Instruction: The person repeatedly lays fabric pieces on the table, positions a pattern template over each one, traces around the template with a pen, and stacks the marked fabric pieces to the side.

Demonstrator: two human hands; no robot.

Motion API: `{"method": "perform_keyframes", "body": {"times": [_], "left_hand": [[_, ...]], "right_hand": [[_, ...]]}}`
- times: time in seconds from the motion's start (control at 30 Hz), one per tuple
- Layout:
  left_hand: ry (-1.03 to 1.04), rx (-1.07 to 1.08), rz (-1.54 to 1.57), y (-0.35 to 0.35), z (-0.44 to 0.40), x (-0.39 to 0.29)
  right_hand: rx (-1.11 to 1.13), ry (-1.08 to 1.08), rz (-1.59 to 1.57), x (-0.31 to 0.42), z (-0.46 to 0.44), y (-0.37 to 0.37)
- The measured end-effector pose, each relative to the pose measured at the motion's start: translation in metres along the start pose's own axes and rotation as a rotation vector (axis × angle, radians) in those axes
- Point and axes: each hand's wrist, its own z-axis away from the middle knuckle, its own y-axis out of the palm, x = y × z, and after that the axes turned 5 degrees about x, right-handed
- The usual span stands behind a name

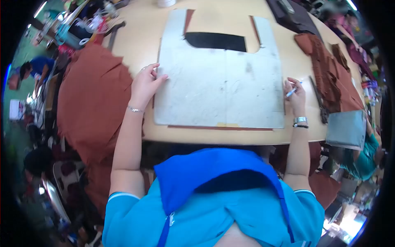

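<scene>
Tabletop [222, 22]: one pale panel [218, 90], one pen [291, 92]

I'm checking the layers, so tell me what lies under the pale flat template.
Reddish-brown fabric shows past the bottom edge of the template and inside both upper prongs. A black piece shows in the notch; whether it runs underneath is hidden, as is everything below the middle.

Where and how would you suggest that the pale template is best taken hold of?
I'd take the template by its two long side edges, one hand from each side. It lies flat and wide, with the left hand at one edge; the right hand, near the other, holds a pen.
</scene>
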Motion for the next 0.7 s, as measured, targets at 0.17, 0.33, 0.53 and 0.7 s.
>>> {"method": "perform_keyframes", "body": {"times": [0.17,0.33,0.53,0.7], "left_hand": [[0.414,0.014,0.005,0.038,-0.052,-0.057],[0.616,0.161,-0.138,0.070,-0.095,-0.105],[0.539,0.289,-0.242,0.069,-0.107,-0.119],[0.558,0.295,-0.255,0.067,-0.104,-0.118]], "right_hand": [[-0.011,-0.064,-0.297,0.029,-0.004,0.031],[0.083,-0.176,-0.247,0.048,-0.020,0.083],[0.164,-0.257,-0.196,0.055,-0.040,0.129],[0.209,-0.311,-0.170,0.063,-0.054,0.169]]}}
